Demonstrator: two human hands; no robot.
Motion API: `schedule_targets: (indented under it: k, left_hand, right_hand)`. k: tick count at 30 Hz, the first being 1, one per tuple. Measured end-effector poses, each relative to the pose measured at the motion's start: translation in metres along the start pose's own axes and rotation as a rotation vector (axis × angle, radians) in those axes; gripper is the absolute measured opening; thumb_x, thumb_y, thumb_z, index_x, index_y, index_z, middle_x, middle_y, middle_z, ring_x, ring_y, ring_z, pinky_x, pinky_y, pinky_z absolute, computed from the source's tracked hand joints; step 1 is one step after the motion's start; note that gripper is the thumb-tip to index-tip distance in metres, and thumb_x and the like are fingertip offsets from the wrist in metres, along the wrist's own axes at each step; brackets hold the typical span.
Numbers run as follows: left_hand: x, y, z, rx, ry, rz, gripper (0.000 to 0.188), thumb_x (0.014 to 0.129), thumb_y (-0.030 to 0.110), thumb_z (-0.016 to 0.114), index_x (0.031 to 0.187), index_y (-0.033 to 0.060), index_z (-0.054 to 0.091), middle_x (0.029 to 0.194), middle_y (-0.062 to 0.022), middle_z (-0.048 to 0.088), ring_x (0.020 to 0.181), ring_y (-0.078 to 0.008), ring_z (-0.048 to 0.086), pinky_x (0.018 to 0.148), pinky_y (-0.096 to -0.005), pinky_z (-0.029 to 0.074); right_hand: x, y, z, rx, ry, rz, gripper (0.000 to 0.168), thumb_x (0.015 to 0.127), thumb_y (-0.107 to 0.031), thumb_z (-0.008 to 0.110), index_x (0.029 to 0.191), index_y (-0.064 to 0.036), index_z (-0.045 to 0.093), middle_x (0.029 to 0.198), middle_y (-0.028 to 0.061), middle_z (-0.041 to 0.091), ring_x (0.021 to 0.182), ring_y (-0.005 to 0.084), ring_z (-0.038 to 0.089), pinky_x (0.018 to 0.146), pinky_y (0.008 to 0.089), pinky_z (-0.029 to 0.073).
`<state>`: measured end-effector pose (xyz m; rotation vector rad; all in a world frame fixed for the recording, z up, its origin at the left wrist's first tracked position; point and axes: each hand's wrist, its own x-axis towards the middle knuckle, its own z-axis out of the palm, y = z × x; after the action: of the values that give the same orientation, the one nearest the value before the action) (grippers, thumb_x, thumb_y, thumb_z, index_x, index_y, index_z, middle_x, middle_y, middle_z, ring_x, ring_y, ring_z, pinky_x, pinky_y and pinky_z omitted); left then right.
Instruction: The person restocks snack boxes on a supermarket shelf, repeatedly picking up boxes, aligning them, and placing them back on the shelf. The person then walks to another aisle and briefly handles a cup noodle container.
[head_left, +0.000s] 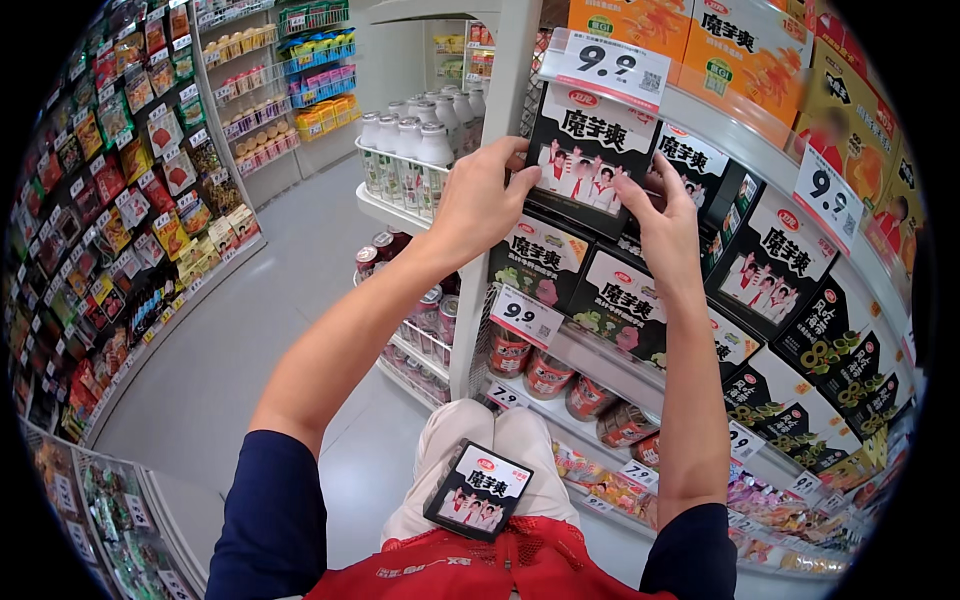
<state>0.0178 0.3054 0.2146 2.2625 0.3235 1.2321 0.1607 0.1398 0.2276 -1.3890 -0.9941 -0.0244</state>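
Between my two hands is a black-and-white snack box, upright at the shelf front just below a price tag. My left hand grips its left edge, thumb on the front and fingers partly hidden. At its right edge, my right hand holds it with the thumb on the front; the other fingers reach behind. A similar snack box lies on my lap, on my beige trousers. More black snack boxes stand on the shelf below my hands, and another black box stands to the right.
A clear plastic shelf edge with orange boxes behind it is above. Jars stand on a lower shelf. Wire racks with white bottles and cans adjoin the shelf's left end. Hanging snack packets line the aisle's far left.
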Motion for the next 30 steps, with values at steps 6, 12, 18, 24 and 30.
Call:
schedule_targets:
  k: [6, 12, 18, 24, 30]
  left_hand:
    - [0.0, 0.005, 0.008, 0.079, 0.033, 0.048, 0.037, 0.09, 0.013, 0.066, 0.123, -0.0033, 0.059, 0.096, -0.0132, 0.071, 0.067, -0.0178, 0.066, 0.064, -0.033, 0.053]
    - [-0.006, 0.012, 0.01, -0.09, -0.024, -0.023, 0.036, 0.089, 0.008, 0.066, 0.124, -0.0025, 0.06, 0.095, -0.0086, 0.071, 0.066, -0.0114, 0.064, 0.057, -0.0275, 0.053]
    - [0.001, 0.014, 0.023, -0.157, -0.044, 0.025, 0.034, 0.09, 0.008, 0.068, 0.122, 0.0001, 0.062, 0.095, -0.0075, 0.071, 0.081, -0.0128, 0.064, 0.073, -0.0275, 0.053]
    - [0.0, 0.03, 0.04, -0.355, -0.107, -0.024, 0.027, 0.091, 0.007, 0.067, 0.116, 0.0002, 0.061, 0.099, -0.0088, 0.07, 0.089, -0.0136, 0.066, 0.079, -0.0278, 0.053]
    - [0.0, 0.034, 0.05, -0.451, -0.162, -0.032, 0.025, 0.093, 0.006, 0.065, 0.116, 0.0005, 0.057, 0.109, -0.0103, 0.066, 0.098, -0.0154, 0.066, 0.083, -0.0288, 0.053]
  right_hand:
    - [-0.007, -0.008, -0.004, 0.088, 0.048, 0.026, 0.073, 0.088, -0.018, 0.071, 0.145, 0.011, 0.035, 0.111, 0.015, 0.063, 0.1, 0.0163, 0.061, 0.087, 0.0276, 0.05]
    - [-0.015, -0.008, -0.007, 0.097, 0.079, 0.016, 0.068, 0.091, -0.015, 0.067, 0.145, 0.011, 0.035, 0.113, 0.015, 0.063, 0.098, 0.0163, 0.061, 0.087, 0.0285, 0.049]
    - [-0.021, -0.002, -0.017, 0.027, 0.181, 0.011, 0.064, 0.094, -0.017, 0.064, 0.145, 0.009, 0.036, 0.126, 0.0211, 0.058, 0.112, 0.0217, 0.058, 0.097, 0.0326, 0.045]
    - [-0.036, 0.004, -0.023, -0.169, 0.259, -0.058, 0.058, 0.1, -0.019, 0.052, 0.146, 0.01, 0.032, 0.141, 0.0283, 0.048, 0.13, 0.034, 0.049, 0.109, 0.0379, 0.036]
    - [-0.069, -0.012, -0.017, -0.33, 0.253, -0.144, 0.064, 0.101, -0.02, 0.049, 0.148, 0.013, 0.02, 0.152, 0.0316, 0.03, 0.143, 0.039, 0.031, 0.117, 0.0416, 0.025]
